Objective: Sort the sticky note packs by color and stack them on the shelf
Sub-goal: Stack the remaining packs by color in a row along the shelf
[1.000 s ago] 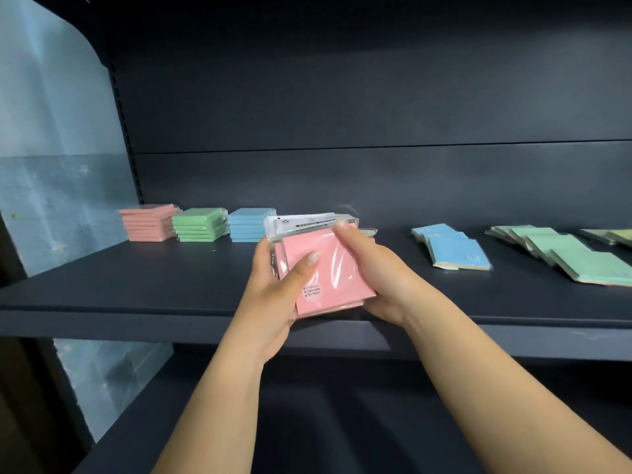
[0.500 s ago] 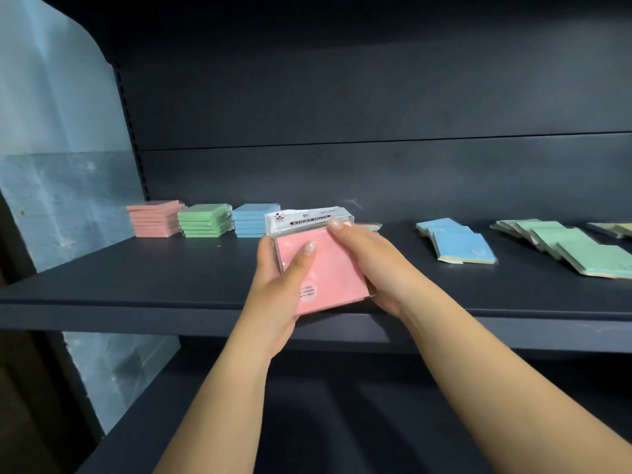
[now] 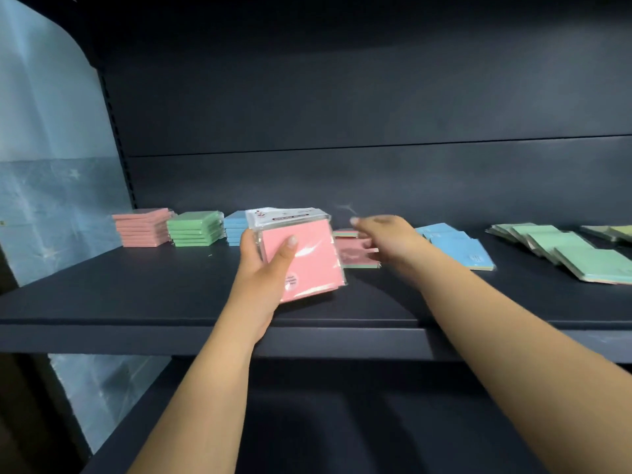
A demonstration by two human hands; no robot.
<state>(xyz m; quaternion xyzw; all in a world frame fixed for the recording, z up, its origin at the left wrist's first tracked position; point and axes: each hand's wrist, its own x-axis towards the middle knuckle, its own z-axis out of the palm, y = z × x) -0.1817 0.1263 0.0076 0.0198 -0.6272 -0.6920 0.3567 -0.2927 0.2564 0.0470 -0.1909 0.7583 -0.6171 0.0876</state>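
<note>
Holding a small bunch of pink packs (image 3: 304, 260) in left hand (image 3: 261, 265), thumb curled over the front, above the shelf (image 3: 136, 295) near its front edge. Right hand (image 3: 383, 236) blurry at 3 o'clock, over another pink pack (image 3: 355, 256); can't tell its grip. Three stacks at 10 o'clock: pink (image 3: 142, 227), green (image 3: 195, 228), blue (image 3: 235, 230). Bare shelf in front of those.

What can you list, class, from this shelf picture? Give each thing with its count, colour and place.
Stack of wrapped square sticky note packs: one, pink, far left on shelf.
Second stack: one, green, right of pink.
Third stack: one, blue, partly hidden behind the held packs.
Held wrapped packs: pink, centre.
Loose packs: pink on top, under the right hand.
Fanned packs: blue, right of centre.
Fanned packs: green, far right.
Metal shelf: one, dark grey.
Left hand: grips held packs.
Right hand: blurred, reaching toward the loose packs.
</note>
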